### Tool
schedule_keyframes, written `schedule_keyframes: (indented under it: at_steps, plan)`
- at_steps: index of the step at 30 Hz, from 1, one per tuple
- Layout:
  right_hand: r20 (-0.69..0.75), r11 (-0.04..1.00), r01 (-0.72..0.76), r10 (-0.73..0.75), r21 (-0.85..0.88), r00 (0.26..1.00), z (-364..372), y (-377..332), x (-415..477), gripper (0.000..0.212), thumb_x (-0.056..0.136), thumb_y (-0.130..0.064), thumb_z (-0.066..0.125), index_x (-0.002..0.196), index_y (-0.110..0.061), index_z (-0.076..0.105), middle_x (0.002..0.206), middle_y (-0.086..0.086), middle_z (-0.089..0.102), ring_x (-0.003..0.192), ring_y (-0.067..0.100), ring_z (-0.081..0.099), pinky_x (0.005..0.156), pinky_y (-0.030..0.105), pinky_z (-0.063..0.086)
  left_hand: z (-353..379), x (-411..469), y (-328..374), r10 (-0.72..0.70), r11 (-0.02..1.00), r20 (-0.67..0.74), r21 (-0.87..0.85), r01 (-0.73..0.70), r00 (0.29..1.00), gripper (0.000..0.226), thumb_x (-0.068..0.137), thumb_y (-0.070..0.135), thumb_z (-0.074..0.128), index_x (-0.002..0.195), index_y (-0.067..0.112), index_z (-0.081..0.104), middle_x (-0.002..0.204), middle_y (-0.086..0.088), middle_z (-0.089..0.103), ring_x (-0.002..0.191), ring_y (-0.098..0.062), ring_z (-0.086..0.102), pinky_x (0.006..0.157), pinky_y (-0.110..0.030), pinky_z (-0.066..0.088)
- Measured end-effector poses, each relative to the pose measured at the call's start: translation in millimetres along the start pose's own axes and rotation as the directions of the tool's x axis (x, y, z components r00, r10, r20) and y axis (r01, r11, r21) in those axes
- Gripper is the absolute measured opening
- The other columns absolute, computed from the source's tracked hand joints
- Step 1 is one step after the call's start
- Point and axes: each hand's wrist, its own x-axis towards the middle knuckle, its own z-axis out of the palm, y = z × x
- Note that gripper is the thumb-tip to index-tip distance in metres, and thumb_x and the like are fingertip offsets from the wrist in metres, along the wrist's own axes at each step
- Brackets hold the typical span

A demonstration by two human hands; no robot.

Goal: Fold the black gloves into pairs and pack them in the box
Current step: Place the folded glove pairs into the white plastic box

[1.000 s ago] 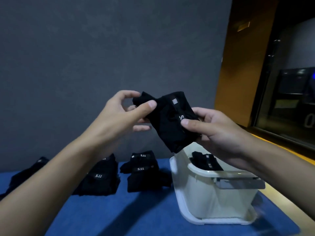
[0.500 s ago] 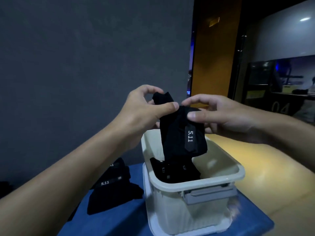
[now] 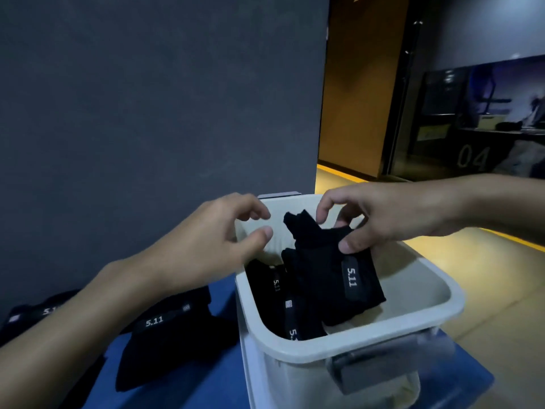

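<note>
A white plastic box stands on the blue table with black folded gloves lying inside it. My right hand pinches a folded black glove pair with a "5.11" label, holding it partly inside the box, above the gloves that lie there. My left hand hovers at the box's left rim with loosely curled fingers and holds nothing. More black gloves lie on the table left of the box, partly hidden by my left forearm.
The blue table surface ends just right of the box. A dark grey wall rises close behind. To the right lies a yellowish floor and a glass front marked "04".
My left hand has let go of the folded pair and drawn back to the left. My right hand has lowered the pair into the box. The view has tilted down and to the right.
</note>
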Motion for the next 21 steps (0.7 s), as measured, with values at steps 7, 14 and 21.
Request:
schedule_keyframes:
  at_steps: [7,14,21]
  plan:
    - [0.188,0.953,-0.192,0.239,-0.236,0.953,16,1,13,0.028,0.089,-0.005,0.067,0.108,-0.023,0.056,0.118,0.015,0.056,0.086,0.028,0.069,0.071,0.03,0.059,4,-3,-11,0.037,0.999,-0.013,-0.001,-0.037,0.999,0.03,0.091,0.058,0.04,0.097,0.039,0.062,0.1,0.024,0.059,0.089,-0.005,0.061,0.081,-0.024,0.047]
    - [0.212,0.892,-0.194,0.3,-0.409,0.93,38,10,33,0.029,0.086,-0.006,0.071,0.095,-0.026,0.052,0.118,0.014,0.054,0.091,0.027,0.06,0.079,0.04,0.06,2,-9,-25,0.116,0.991,0.019,0.062,-0.117,0.993,0.036,0.088,0.061,0.034,0.102,0.04,0.06,0.104,0.021,0.057,0.093,0.0,0.058,0.073,-0.015,0.042]
    - [0.147,0.699,0.004,0.144,-0.715,0.979,39,5,35,0.074,0.072,-0.036,0.084,0.126,-0.032,0.034,0.117,0.0,0.056,0.103,0.022,0.058,0.09,0.041,0.051,4,-11,-28,0.147,0.988,0.007,0.047,-0.147,0.989,0.039,0.088,0.061,0.032,0.102,0.039,0.06,0.105,0.021,0.056,0.096,-0.003,0.059,0.082,-0.025,0.046]
